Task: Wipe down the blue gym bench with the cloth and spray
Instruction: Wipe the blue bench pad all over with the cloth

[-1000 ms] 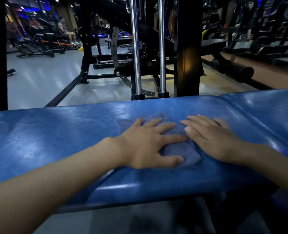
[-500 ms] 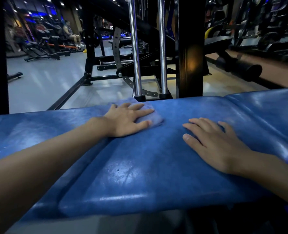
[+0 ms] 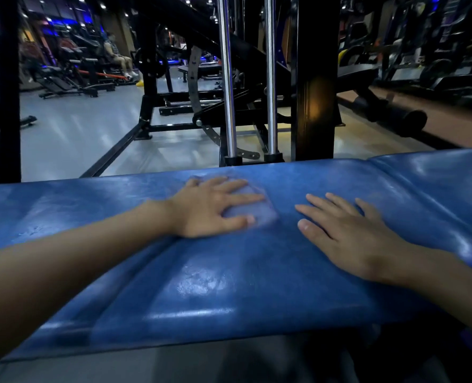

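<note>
The blue gym bench (image 3: 229, 277) runs across the whole view in front of me, its padded surface shiny with wet patches. A folded blue-grey cloth (image 3: 259, 211) lies flat on the bench near its far edge. My left hand (image 3: 210, 208) presses flat on the cloth with fingers spread, covering most of it. My right hand (image 3: 350, 236) rests palm down on the bare bench to the right of the cloth, fingers apart, holding nothing. No spray bottle is in view.
Just beyond the bench's far edge stand a black upright post (image 3: 315, 78) and two chrome guide rods (image 3: 226, 78). More gym machines fill the back, and a seated person (image 3: 118, 59) is far off at the left. Grey floor (image 3: 85, 139) lies behind.
My left hand slid the cloth from the near middle of the bench to the far edge, then back toward the right and nearer. My right hand stayed in place.
</note>
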